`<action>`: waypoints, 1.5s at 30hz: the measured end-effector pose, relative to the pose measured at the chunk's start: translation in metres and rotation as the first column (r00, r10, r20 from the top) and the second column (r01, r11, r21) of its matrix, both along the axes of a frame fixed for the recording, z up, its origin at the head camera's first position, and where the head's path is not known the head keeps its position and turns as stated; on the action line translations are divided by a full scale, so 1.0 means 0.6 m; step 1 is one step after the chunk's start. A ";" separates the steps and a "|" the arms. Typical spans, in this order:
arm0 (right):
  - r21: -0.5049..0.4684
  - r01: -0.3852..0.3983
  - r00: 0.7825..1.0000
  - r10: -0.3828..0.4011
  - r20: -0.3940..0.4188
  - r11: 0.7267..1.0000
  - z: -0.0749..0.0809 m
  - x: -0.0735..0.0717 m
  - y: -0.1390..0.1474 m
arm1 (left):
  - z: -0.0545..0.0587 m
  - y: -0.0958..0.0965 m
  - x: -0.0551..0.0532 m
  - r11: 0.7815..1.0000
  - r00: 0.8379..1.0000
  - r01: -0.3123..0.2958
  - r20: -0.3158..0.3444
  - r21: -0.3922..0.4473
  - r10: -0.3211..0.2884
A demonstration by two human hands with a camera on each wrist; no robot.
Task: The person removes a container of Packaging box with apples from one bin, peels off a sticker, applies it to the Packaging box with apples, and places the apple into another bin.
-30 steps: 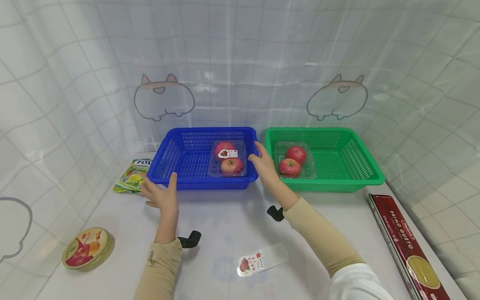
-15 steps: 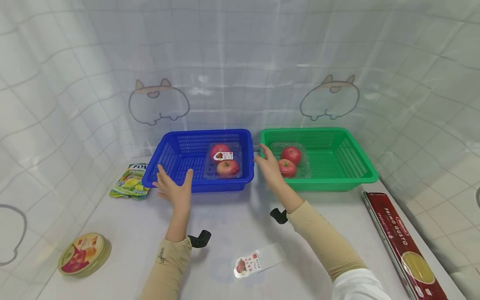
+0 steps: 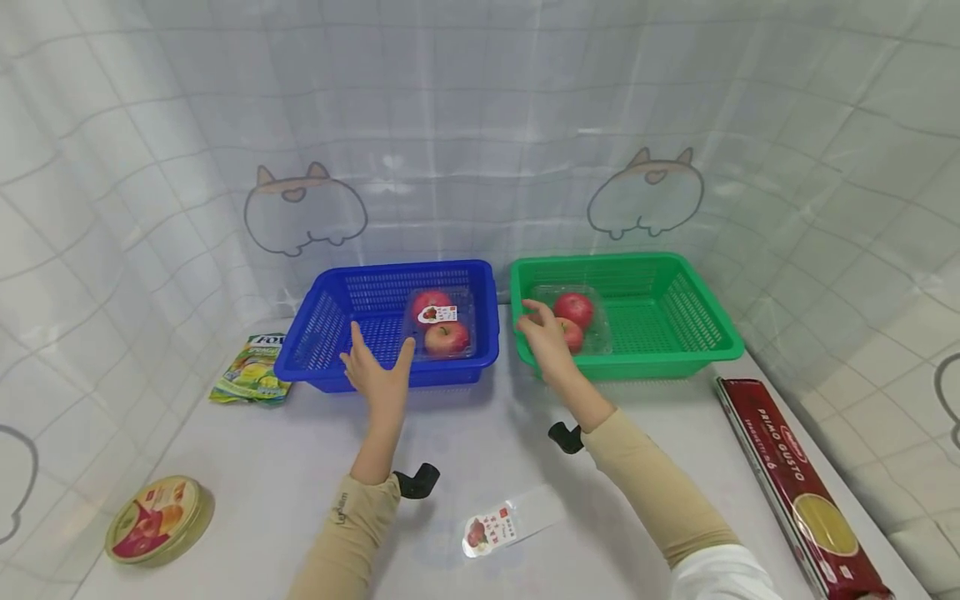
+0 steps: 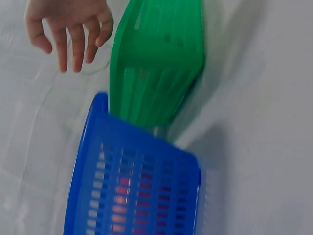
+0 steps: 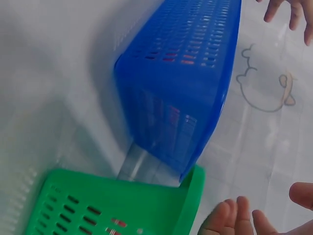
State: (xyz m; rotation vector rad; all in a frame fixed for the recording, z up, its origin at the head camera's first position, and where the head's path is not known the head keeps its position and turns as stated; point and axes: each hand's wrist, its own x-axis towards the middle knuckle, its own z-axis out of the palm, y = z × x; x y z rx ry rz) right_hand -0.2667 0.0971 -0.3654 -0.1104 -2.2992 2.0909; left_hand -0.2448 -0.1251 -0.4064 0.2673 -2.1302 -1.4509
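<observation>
My left hand [image 3: 381,379] is spread over the front rim of the blue basket [image 3: 390,373] and holds nothing. Two red apples [image 3: 446,339] sit in a clear plastic box with a printed label at that basket's right end. Over the left front corner of the green basket [image 3: 630,367] is my right hand [image 3: 549,342], its fingers loosely bent around nothing; it partly covers the apples [image 3: 574,310] in a second clear box. The left wrist view has the right hand [image 4: 71,24] above the green basket. In the right wrist view, the left hand [image 5: 293,14] shows past the blue basket.
A sleeve-like strip with an apple label [image 3: 491,529] lies on the table in front. At left are a yellow-green packet [image 3: 255,371] and a round lidded tub [image 3: 159,517]. A red spaghetti pack [image 3: 795,475] lies at right; a tile-patterned curtain [image 3: 480,167] hangs behind.
My left hand has moved right, from the blue basket's left front corner toward its middle. My right hand has moved from the gap between the baskets to over the green basket's corner.
</observation>
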 end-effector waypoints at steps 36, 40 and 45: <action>0.370 0.263 0.963 -0.219 -0.156 0.891 -0.027 0.006 0.132 | -0.017 0.255 0.018 0.841 0.838 0.537 0.074 0.058 -0.540; 0.418 0.309 0.950 -0.252 -0.186 0.854 -0.034 -0.004 0.143 | -0.028 0.266 0.013 0.854 0.851 0.516 0.077 0.065 -0.519; 0.459 0.319 0.948 -0.280 -0.153 0.829 -0.042 -0.017 0.157 | -0.040 0.273 0.005 0.864 0.859 0.491 0.105 0.109 -0.501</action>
